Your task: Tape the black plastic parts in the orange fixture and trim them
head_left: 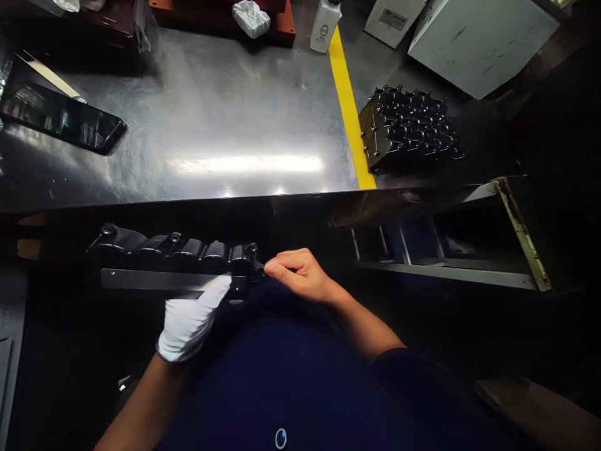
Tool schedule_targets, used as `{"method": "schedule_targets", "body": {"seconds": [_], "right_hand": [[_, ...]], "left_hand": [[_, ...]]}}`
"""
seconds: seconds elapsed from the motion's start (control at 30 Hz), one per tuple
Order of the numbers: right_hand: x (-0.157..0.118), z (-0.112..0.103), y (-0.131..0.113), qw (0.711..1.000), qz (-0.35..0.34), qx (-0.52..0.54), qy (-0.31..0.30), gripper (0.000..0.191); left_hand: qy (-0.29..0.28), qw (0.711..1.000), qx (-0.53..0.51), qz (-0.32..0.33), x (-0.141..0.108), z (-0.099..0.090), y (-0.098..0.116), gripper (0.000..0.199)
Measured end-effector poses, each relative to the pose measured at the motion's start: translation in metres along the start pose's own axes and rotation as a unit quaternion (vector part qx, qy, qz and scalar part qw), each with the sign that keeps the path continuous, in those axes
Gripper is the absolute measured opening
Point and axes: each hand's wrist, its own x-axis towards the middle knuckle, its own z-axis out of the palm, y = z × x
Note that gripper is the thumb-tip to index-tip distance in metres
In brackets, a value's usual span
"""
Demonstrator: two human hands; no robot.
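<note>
My left hand, in a white glove, grips a long black ribbed part from below, its thumb lying along a flat metal strip on the part's near side. The part is held in front of the bench edge, close to my body. My bare right hand is at the part's right end, thumb and forefinger pinched on a small thin thing that I cannot make out. That thing reaches to the part's right corner.
On the metal bench lie a black phone, a white bottle and a crumpled white item. Right of the yellow tape are stacked black parts and a grey box. A metal frame stands lower right.
</note>
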Motion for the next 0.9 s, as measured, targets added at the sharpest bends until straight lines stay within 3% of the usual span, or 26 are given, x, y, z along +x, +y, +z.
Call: {"method": "schedule_targets", "body": {"seconds": [0.1,0.23,0.4,0.47,0.53,0.63,0.8,0.9], "right_hand": [[0.001,-0.001,0.001,1.0,0.028,-0.007,0.0,0.038],[0.003,0.004,0.006,0.992,0.032,-0.108,0.05,0.038],[0.005,0.0,0.009,0.923,-0.021,-0.328,0.202,0.037],[0.005,-0.008,0.005,0.927,-0.036,-0.336,0.164,0.037],[0.005,-0.016,-0.001,0.939,-0.064,-0.331,0.063,0.037],[0.006,-0.022,-0.008,0.93,-0.089,-0.353,-0.057,0.04],[0.006,-0.02,-0.011,0.929,-0.025,-0.362,-0.076,0.035],[0.005,-0.018,-0.008,0.939,-0.04,-0.336,-0.059,0.036]], "left_hand": [[0.004,0.999,-0.027,-0.018,0.001,0.001,0.003,0.039],[0.004,0.987,-0.113,-0.116,0.001,0.005,0.012,0.033],[0.02,0.933,-0.23,-0.275,0.002,0.008,0.015,0.025],[0.013,0.926,-0.232,-0.299,0.002,0.008,0.015,0.027],[0.018,0.931,-0.215,-0.294,0.003,0.008,0.016,0.028],[0.031,0.942,-0.204,-0.266,0.003,0.008,0.02,0.037],[0.028,0.952,-0.198,-0.233,-0.002,0.011,0.023,0.037],[0.045,0.954,-0.2,-0.218,-0.005,0.012,0.021,0.035]]}}
